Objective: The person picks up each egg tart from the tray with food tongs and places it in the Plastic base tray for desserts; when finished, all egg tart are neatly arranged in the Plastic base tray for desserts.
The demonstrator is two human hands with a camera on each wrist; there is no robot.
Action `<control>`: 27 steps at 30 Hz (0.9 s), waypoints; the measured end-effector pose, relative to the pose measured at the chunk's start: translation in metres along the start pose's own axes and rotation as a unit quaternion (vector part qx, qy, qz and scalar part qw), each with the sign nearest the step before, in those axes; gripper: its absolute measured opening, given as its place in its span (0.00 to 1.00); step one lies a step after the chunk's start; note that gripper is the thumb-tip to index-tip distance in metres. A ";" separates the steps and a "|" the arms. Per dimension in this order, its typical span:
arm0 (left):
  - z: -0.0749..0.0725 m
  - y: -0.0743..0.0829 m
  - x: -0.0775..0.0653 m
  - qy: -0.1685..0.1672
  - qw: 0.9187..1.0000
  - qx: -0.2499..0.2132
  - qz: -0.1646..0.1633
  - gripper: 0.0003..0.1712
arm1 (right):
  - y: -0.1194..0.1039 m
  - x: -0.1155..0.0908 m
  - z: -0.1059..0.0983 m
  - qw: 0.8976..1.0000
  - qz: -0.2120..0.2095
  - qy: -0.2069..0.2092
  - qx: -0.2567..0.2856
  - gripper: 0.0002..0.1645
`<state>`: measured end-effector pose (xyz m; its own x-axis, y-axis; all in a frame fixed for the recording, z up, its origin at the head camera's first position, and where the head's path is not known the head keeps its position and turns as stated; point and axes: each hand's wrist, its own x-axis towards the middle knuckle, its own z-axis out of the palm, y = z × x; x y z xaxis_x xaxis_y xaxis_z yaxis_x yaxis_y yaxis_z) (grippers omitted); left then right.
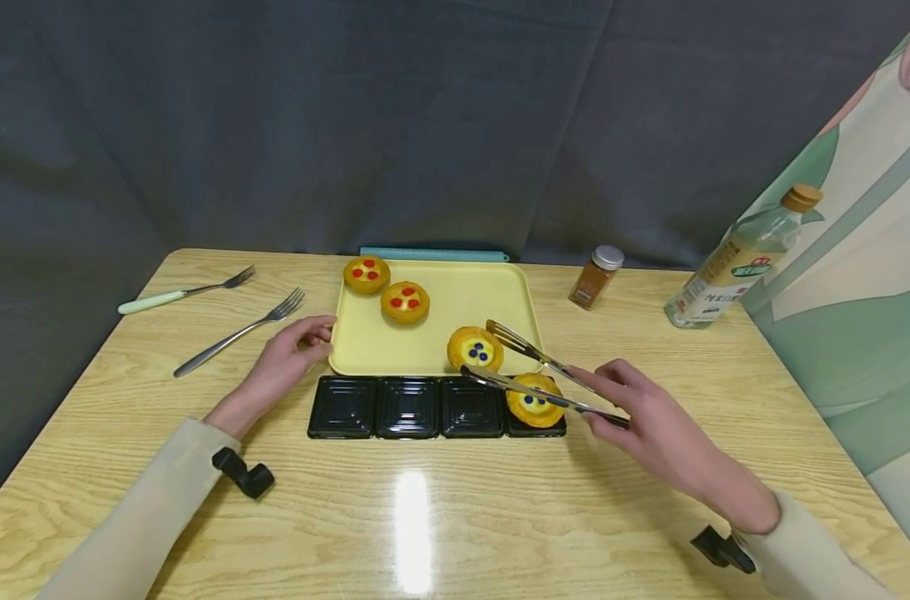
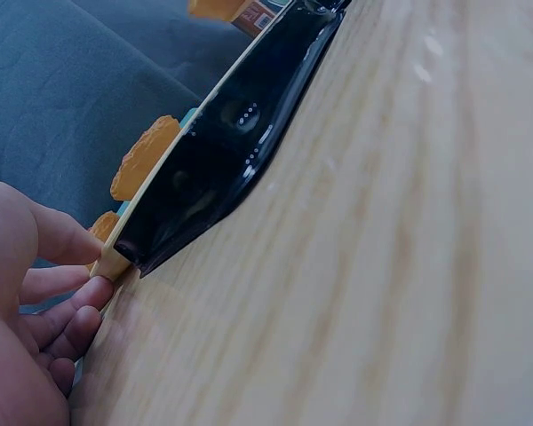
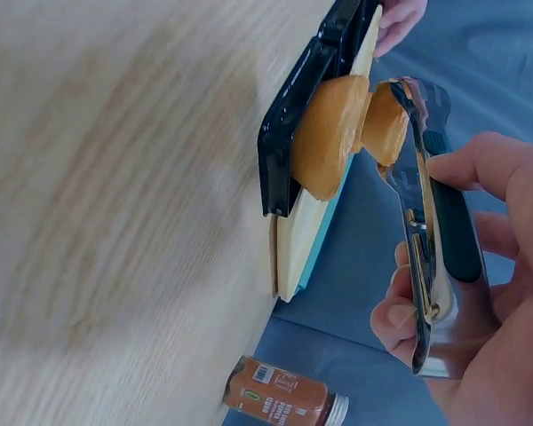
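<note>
My right hand (image 1: 661,425) grips metal tongs (image 3: 457,231) with dark handle pads. The tongs' tips are spread around a blueberry-topped tart (image 1: 470,340) near the front edge of a yellow tray (image 1: 477,292). At the tray's left edge, my left hand (image 1: 297,354) pinches the rim, thumb and fingers bent at the corner in the left wrist view. Another blueberry tart (image 1: 533,418) sits in the rightmost compartment of a black tray (image 1: 408,408) lying along the yellow tray's front; one tong arm crosses over it. Two red-topped tarts (image 1: 405,303) rest at the yellow tray's back left.
Two forks (image 1: 237,333) lie on the left of the wooden table (image 1: 312,517). A spice jar (image 1: 596,277) and a tall glass bottle (image 1: 732,258) stand at the back right. Behind the yellow tray lies a blue-green strip (image 1: 432,254), with a dark curtain beyond it.
</note>
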<state>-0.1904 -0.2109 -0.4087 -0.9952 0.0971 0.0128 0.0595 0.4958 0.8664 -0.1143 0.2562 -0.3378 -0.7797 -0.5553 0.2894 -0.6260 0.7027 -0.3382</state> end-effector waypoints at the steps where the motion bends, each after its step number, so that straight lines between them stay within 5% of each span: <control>1: 0.000 0.000 0.000 0.000 1.000 0.000 0.000 0.29 | -0.001 -0.002 0.000 1.000 0.000 -0.002 -0.001 0.33; 27: -0.001 -0.001 0.001 -0.002 1.000 -0.007 0.001 0.29 | -0.017 -0.029 0.004 1.000 -0.012 -0.014 -0.019 0.36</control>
<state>-0.1916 -0.2120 -0.4097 -0.9947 0.1022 0.0123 0.0605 0.4835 0.8732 -0.0810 0.2591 -0.3445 -0.7645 -0.5843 0.2722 -0.6443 0.7046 -0.2973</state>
